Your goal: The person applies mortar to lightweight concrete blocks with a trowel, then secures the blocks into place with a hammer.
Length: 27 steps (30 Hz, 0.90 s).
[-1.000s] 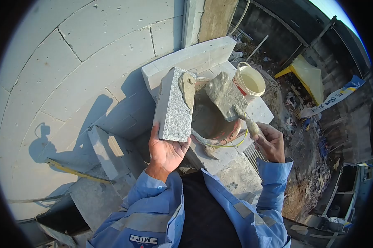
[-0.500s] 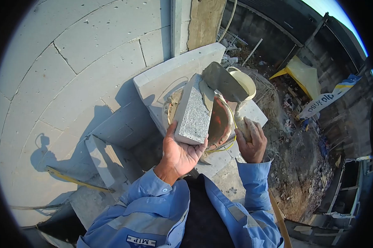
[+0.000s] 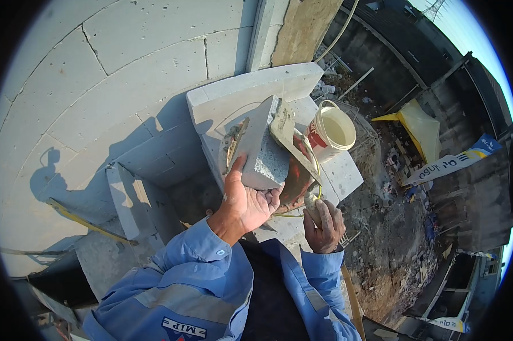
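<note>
My left hand (image 3: pixel 246 200) is closed around the lower end of a light grey concrete block (image 3: pixel 261 149), thumb on its left side and fingers underneath. In my right hand (image 3: pixel 323 226) is the handle of a trowel (image 3: pixel 296 146); its blade lies tilted along the block's right edge. Wet grey mortar (image 3: pixel 283 120) clings there, between block and blade. Behind and below the block stands a mortar bucket (image 3: pixel 293 184) with a reddish inside and a yellow rim, partly hidden by block and trowel.
A white pail (image 3: pixel 335 132) stands on the pale block ledge (image 3: pixel 347 173) to the right. A block wall (image 3: pixel 142 62) rises on the left, with a yellow level-like bar (image 3: pixel 88 223) near its foot. Rubble ground (image 3: pixel 393 267) drops away at right, near a yellow canopy (image 3: pixel 418 128).
The trowel blade has swung down from beyond the block's top to along its right edge. My right hand has moved left and lower. The block has turned slightly in my left hand.
</note>
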### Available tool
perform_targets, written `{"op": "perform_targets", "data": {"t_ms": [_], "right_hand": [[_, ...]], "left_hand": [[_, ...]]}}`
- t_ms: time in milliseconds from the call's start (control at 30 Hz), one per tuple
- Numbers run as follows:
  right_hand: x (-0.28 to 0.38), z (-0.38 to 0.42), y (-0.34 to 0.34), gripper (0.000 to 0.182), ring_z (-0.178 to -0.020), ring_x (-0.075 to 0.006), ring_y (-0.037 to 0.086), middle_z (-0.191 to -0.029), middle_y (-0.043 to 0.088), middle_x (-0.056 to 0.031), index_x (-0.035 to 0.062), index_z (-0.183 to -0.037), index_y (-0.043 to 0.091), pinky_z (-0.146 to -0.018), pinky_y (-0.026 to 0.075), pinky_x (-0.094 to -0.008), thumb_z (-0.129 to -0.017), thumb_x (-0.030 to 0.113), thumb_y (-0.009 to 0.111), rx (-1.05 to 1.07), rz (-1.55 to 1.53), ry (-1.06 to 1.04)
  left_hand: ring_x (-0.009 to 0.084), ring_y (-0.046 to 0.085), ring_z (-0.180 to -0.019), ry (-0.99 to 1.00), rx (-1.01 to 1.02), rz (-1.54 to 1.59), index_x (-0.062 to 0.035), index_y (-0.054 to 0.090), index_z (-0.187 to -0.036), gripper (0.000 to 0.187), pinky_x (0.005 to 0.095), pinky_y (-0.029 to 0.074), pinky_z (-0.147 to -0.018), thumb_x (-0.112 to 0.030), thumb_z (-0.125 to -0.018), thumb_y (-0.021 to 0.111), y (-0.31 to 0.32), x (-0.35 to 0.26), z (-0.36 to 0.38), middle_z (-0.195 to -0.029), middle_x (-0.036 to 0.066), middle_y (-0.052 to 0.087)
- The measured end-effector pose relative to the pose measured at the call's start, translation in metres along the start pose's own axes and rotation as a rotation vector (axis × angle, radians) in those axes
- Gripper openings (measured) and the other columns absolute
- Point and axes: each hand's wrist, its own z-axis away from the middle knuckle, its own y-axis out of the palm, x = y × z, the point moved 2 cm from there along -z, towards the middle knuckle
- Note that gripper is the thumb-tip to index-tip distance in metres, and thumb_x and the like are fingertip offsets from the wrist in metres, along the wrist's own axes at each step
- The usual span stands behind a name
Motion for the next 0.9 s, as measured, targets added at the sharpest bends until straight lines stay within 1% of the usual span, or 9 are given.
{"op": "perform_targets", "data": {"t_ms": [100,167,200,300,433,500,567,667,900], "right_hand": [[0.006,0.010,0.002,0.045,-0.085,-0.0335,0.068,-0.104,0.069,-0.0149,0.0061,-0.112,0.065,-0.071,0.054,-0.0417,-0.071,0.006,0.085,0.012,0.008,-0.014],[0.011,0.016,0.003,0.044,-0.082,-0.0328,0.067,-0.104,0.068,-0.0143,0.0067,-0.111,0.065,-0.068,0.052,-0.0413,-0.071,0.006,0.085,0.015,0.010,-0.039],[0.014,0.018,0.003,0.041,-0.085,-0.0301,0.067,-0.103,0.067,-0.0093,0.0109,-0.107,0.068,-0.068,0.054,-0.0396,-0.069,0.001,0.081,0.007,0.020,-0.014],[0.020,0.025,0.001,0.040,-0.083,-0.0309,0.066,-0.101,0.067,-0.0100,0.0100,-0.104,0.068,-0.068,0.053,-0.0395,-0.068,0.000,0.082,-0.013,-0.015,-0.042],[0.021,0.028,-0.010,0.042,-0.084,-0.0318,0.065,-0.100,0.067,-0.0129,0.0080,-0.105,0.066,-0.069,0.053,-0.0399,-0.068,0.000,0.083,0.017,-0.092,0.002],[0.019,0.029,-0.015,0.045,-0.085,-0.0329,0.065,-0.100,0.067,-0.0167,0.0058,-0.108,0.065,-0.070,0.053,-0.0406,-0.068,0.000,0.084,0.001,-0.187,0.109],[0.017,0.019,-0.019,0.049,-0.089,-0.0347,0.065,-0.106,0.067,-0.0200,0.0039,-0.116,0.062,-0.074,0.053,-0.0417,-0.072,0.000,0.084,0.005,-0.218,0.154],[0.009,0.003,-0.014,0.048,-0.091,-0.0348,0.065,-0.110,0.066,-0.0197,0.0033,-0.117,0.063,-0.078,0.054,-0.0409,-0.073,0.001,0.083,-0.002,-0.152,0.167],[-0.008,-0.031,0.010,0.042,-0.093,-0.0328,0.066,-0.108,0.067,-0.0165,0.0025,-0.113,0.067,-0.078,0.054,-0.0401,-0.075,0.004,0.083,-0.007,-0.142,0.210]], "left_hand": [[0.0215,0.058,-0.095,0.049,-0.085,-0.028,-0.0167,0.062,-0.123,0.060,0.0339,0.047,-0.083,-0.068,-0.093,0.051,0.001,-0.002,-0.004,-0.108,0.001,0.062],[0.0217,0.059,-0.102,0.003,0.034,-0.016,-0.0178,0.062,-0.123,0.060,0.0355,0.047,-0.083,-0.069,-0.093,0.049,-0.009,-0.004,-0.011,-0.114,0.001,0.063],[0.0199,0.062,-0.097,0.105,-0.021,0.026,-0.0145,0.062,-0.122,0.065,0.0324,0.050,-0.084,-0.069,-0.086,0.063,0.000,-0.001,-0.012,-0.111,0.002,0.063],[0.0191,0.063,-0.099,0.094,0.114,-0.051,-0.0122,0.061,-0.124,0.070,0.0329,0.052,-0.086,-0.070,-0.085,0.063,0.022,0.000,0.000,-0.111,0.002,0.063],[0.0173,0.062,-0.100,0.077,0.066,-0.020,-0.0102,0.060,-0.124,0.073,0.0313,0.051,-0.085,-0.071,-0.084,0.063,0.015,-0.004,-0.002,-0.111,0.002,0.063],[0.0213,0.062,-0.105,-0.003,0.002,0.035,-0.0171,0.062,-0.124,0.060,0.0360,0.049,-0.087,-0.067,-0.091,0.056,-0.001,-0.010,-0.005,-0.119,0.002,0.064],[0.0212,0.061,-0.104,0.053,-0.091,0.040,-0.0169,0.062,-0.124,0.060,0.0357,0.048,-0.086,-0.067,-0.091,0.056,0.001,-0.008,-0.004,-0.113,0.002,0.064],[0.0191,0.060,-0.094,0.016,-0.101,0.078,-0.0148,0.061,-0.125,0.062,0.0337,0.049,-0.081,-0.068,-0.092,0.053,0.006,-0.007,0.000,-0.110,0.002,0.064],[0.0203,0.061,-0.096,-0.005,-0.065,0.045,-0.0139,0.060,-0.127,0.062,0.0344,0.049,-0.082,-0.066,-0.096,0.049,0.000,-0.007,0.011,-0.112,0.005,0.064]]}}
